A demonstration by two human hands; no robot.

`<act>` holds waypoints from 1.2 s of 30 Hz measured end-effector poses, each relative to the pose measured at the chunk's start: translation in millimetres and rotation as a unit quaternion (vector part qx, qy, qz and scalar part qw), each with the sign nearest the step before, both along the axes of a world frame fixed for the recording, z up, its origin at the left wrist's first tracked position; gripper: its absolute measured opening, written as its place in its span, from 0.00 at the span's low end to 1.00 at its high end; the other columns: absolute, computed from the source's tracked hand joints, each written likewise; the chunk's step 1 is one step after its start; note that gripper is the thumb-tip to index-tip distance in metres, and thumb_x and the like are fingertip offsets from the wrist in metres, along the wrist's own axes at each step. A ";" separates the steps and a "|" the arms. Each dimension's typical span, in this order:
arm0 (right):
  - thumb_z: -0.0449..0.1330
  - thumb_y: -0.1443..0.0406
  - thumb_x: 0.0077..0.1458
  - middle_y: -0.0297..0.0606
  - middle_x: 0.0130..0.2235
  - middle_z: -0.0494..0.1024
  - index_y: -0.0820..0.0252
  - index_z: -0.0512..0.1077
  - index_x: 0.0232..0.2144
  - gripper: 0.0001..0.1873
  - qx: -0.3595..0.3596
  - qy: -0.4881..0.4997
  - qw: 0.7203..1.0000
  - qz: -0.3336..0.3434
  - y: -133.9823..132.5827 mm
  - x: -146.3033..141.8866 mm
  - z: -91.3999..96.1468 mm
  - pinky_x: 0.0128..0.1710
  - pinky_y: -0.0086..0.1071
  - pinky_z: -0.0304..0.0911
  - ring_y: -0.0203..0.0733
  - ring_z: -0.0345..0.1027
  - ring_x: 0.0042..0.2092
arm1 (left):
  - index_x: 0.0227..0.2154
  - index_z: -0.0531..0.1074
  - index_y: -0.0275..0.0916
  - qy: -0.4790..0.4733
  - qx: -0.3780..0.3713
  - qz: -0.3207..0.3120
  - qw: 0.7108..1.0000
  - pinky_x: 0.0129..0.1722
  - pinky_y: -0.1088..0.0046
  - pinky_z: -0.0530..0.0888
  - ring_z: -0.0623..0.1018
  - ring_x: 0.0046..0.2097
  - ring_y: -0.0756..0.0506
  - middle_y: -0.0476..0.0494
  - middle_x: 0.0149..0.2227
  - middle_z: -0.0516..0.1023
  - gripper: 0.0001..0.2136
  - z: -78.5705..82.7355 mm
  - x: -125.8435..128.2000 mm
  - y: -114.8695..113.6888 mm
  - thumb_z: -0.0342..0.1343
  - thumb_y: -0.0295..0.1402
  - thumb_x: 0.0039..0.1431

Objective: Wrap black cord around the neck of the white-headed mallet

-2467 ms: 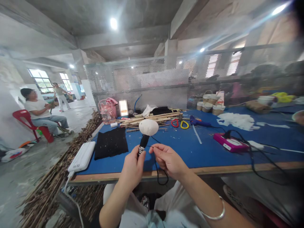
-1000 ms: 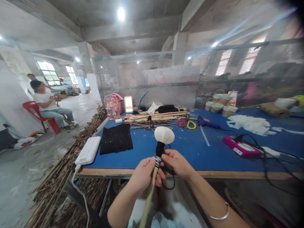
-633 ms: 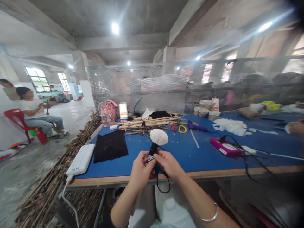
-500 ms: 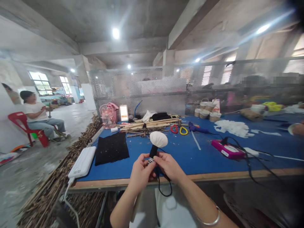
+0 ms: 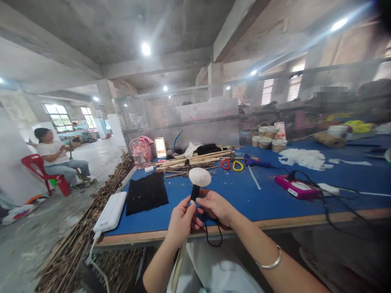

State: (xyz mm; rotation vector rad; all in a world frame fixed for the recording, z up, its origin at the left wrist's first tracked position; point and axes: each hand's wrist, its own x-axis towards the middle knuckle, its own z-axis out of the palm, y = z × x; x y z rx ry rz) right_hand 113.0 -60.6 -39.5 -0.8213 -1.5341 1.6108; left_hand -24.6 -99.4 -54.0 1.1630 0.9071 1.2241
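Between my hands I hold a mallet-like stick (image 5: pixel 200 178) upright, with a rounded white head and a black-wrapped neck. My left hand (image 5: pixel 179 219) is closed around the stick below the black wrap, where a bit of white shows. A pale wooden shaft (image 5: pixel 178 266) runs down beneath that hand. The thumb and finger of my right hand (image 5: pixel 217 206) pinch at the lower end of the wrap; exactly what lies between the fingertips is partly hidden. Below my right hand dangles a loop of black cord (image 5: pixel 221 240). A black cloth (image 5: pixel 147 193) lies flat on the table to the left.
On the blue table (image 5: pixel 244 207) are a white power bank (image 5: pixel 111 211), wooden sticks (image 5: pixel 195 156), red-and-yellow-handled pliers (image 5: pixel 237 165), a blue glue gun (image 5: pixel 258 162), white strips (image 5: pixel 305 158), and a magenta power strip (image 5: pixel 296 187). Bundled stalks (image 5: pixel 82 232) lie left; a seated person (image 5: pixel 56 156) is beyond.
The view has shifted slightly. The stick's head sits a little further left, and my right fingers have moved slightly at the wrap. Less striped white shows at its lower end.
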 end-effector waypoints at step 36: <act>0.60 0.57 0.44 0.32 0.19 0.66 0.63 0.69 0.18 0.14 0.160 0.009 0.979 -0.128 -9.5 8.2 -1.7 0.23 0.27 0.49 0.32 0.53 0.23 | 0.38 0.60 0.38 0.016 0.051 0.099 0.994 0.12 0.82 0.55 0.58 0.14 0.58 0.58 0.20 0.65 0.18 -4.2 9.1 2.8 0.59 0.39 0.47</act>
